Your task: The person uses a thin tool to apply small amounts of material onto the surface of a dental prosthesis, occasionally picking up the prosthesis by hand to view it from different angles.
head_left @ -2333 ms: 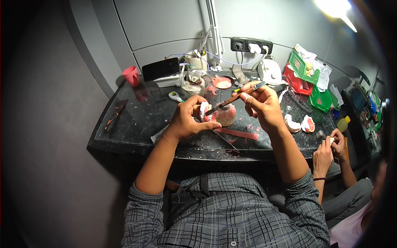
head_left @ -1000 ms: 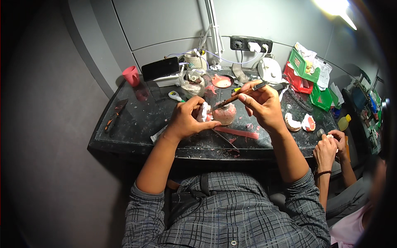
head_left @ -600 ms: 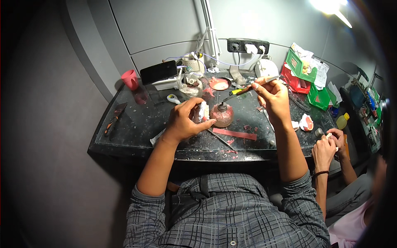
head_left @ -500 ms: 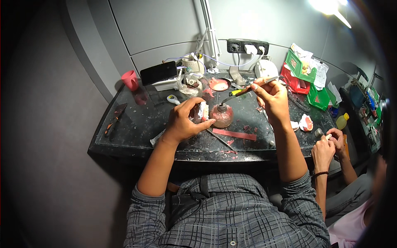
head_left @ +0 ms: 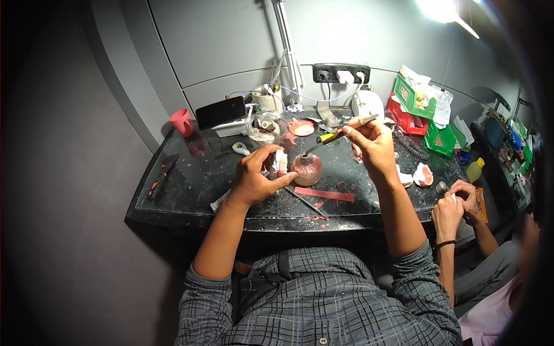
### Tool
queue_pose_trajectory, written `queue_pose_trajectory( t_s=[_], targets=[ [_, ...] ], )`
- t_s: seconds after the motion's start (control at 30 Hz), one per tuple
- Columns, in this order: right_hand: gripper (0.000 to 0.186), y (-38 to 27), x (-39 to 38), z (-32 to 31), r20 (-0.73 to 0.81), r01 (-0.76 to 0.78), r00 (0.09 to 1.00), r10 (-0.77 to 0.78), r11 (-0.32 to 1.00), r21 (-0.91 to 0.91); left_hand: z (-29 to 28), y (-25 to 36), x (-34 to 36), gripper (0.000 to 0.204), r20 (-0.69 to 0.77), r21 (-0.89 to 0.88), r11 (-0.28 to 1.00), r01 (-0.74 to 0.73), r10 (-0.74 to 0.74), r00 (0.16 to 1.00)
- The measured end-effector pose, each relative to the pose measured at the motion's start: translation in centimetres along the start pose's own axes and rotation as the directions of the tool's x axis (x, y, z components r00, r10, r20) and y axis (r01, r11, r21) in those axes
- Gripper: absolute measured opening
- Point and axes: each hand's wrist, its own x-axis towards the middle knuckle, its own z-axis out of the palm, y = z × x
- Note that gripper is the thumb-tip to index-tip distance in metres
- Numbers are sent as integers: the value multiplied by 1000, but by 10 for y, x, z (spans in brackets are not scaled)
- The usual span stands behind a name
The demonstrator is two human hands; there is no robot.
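Note:
My left hand (head_left: pixel 253 177) is closed round a plaster dental model (head_left: pixel 280 162) with a pink part, just left of a round glass spirit lamp (head_left: pixel 307 173). Most of the model is hidden behind my fingers. In my right hand (head_left: pixel 375 149) is a wax knife (head_left: pixel 330 139), pinched between thumb and fingers and slanting down to the left. Its tip is at the lamp's wick; no flame can be made out. In front of the lamp lie a flat pink wax strip (head_left: pixel 324 194) and a thin metal tool (head_left: pixel 304 202).
More dental models (head_left: pixel 423 175) lie to the right, near a co-worker's hands (head_left: pixel 453 209). Behind are a dish of pink wax (head_left: pixel 302 127), a phone (head_left: pixel 221 113) and green and red trays (head_left: pixel 441 138). A pink cup (head_left: pixel 182 123) and an orange-handled knife (head_left: pixel 161 176) are at left.
The whole view has shifted slightly. My right hand has tilted the wax knife a little, its tip staying by the lamp's wick. My left hand keeps the model beside the lamp.

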Motion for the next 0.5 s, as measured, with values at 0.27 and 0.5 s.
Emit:
queue_pose_trajectory(
  t_s=[0.27, 0.5],
  targets=[
    [12, 7, 6, -5, -7, 49, 999, -49, 999, -13, 7, -8, 1, 45, -26, -148, 988, 36, -40, 999],
    [12, 1, 4, -1, -36, 32, 999, -32, 999, -6, 7, -15, 0, 50, -31, -214, 977, 5, -12, 999]
  ],
)
